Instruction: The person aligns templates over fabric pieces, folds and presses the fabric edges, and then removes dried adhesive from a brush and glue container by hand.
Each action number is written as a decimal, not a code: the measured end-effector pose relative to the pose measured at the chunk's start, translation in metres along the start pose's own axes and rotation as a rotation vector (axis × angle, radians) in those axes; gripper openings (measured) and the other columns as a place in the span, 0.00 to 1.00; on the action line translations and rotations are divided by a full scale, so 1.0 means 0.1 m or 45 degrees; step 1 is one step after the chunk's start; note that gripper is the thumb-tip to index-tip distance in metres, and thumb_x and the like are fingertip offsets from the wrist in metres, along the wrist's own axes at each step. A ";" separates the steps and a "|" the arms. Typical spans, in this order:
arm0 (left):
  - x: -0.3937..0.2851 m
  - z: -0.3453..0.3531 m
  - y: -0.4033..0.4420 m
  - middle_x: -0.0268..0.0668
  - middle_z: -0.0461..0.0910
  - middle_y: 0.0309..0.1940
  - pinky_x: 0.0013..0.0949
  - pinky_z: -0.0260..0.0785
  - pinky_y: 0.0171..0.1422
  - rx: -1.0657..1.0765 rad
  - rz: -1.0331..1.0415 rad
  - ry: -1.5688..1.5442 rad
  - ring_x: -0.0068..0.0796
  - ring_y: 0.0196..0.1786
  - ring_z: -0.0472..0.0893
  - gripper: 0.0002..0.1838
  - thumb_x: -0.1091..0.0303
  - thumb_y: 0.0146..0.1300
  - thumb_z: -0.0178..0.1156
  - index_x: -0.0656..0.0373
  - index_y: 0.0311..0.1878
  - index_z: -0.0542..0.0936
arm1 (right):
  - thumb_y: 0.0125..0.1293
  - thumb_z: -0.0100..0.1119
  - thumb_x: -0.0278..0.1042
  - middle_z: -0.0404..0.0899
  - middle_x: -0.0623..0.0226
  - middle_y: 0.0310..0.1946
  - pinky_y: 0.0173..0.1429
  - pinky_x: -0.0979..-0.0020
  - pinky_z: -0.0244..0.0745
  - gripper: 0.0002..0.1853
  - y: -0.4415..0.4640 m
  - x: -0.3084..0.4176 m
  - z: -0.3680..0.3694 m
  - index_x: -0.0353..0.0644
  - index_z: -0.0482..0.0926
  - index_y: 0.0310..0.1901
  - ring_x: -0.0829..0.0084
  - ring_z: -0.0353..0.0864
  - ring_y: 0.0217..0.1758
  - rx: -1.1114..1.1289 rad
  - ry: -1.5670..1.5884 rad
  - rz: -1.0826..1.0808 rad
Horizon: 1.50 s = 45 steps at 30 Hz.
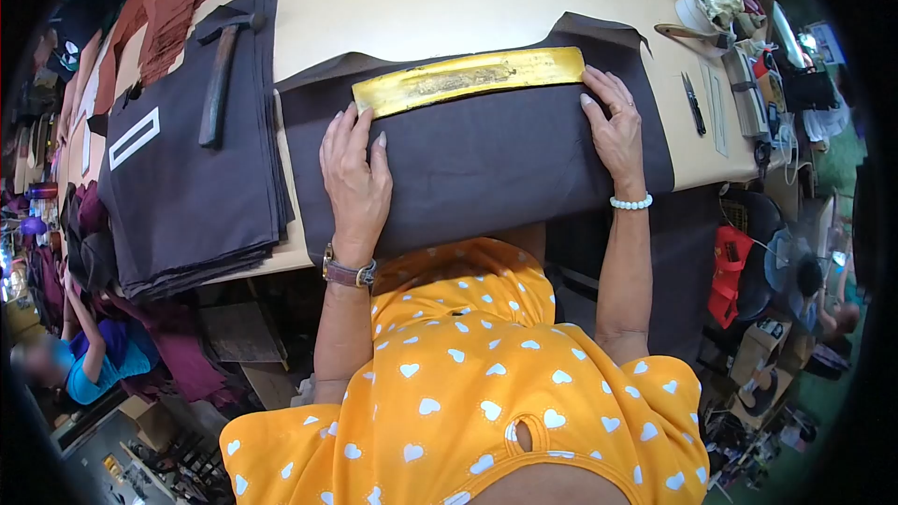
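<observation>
A long, slightly curved yellow strip (472,75) with a worn brown patch along its middle lies across a dark sheet of fabric or leather (486,159). My left hand (355,164) has its fingertips on the strip's left end, with the thumb apart on the dark sheet. At the right end, the fingers and thumb of my right hand (615,122) pinch around the strip's corner. The undersides of the fingertips are hidden. The sheet's far edge curls up behind the strip, and its near edge drops over the table edge.
On the left, a hammer (217,84) and a pale rectangular frame (136,138) rest on a stack of dark sheets (206,206). Reddish-brown pieces (178,9) lie beyond. To the right are a pointed tool (693,103), a ruler (716,112) and a brush (692,34). Other people sit at both sides.
</observation>
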State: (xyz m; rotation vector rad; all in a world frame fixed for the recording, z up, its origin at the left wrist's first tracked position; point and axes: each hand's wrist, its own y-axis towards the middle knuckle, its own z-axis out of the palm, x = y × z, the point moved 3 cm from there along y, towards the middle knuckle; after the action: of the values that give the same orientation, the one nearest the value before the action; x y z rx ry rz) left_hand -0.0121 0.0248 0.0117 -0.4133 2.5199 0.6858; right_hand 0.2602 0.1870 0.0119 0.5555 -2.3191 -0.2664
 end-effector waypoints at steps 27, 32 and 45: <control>0.00 -0.01 0.00 0.49 0.73 0.55 0.44 0.58 0.66 0.005 0.017 0.030 0.48 0.61 0.69 0.16 0.74 0.60 0.56 0.64 0.52 0.78 | 0.59 0.56 0.31 0.76 0.63 0.55 0.69 0.60 0.55 0.16 -0.03 0.00 0.02 0.41 0.80 0.49 0.57 0.67 0.64 0.001 -0.056 -0.021; -0.02 -0.02 0.01 0.49 0.73 0.55 0.44 0.57 0.66 0.016 0.032 0.016 0.49 0.60 0.69 0.16 0.74 0.59 0.55 0.65 0.51 0.77 | 0.59 0.56 0.31 0.76 0.63 0.54 0.69 0.60 0.56 0.16 -0.02 0.02 0.01 0.40 0.80 0.49 0.56 0.67 0.63 0.005 -0.037 -0.020; 0.00 -0.02 0.00 0.50 0.73 0.54 0.43 0.59 0.65 0.002 0.028 0.045 0.49 0.61 0.69 0.16 0.74 0.60 0.56 0.64 0.52 0.78 | 0.59 0.56 0.31 0.76 0.62 0.54 0.69 0.60 0.56 0.16 -0.01 0.02 0.01 0.39 0.80 0.49 0.56 0.67 0.63 -0.005 -0.069 -0.040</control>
State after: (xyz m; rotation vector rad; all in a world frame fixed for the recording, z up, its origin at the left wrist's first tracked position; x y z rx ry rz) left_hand -0.0126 0.0239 0.0129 -0.4005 2.5615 0.6906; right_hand 0.2584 0.1846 0.0122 0.5903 -2.3634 -0.3045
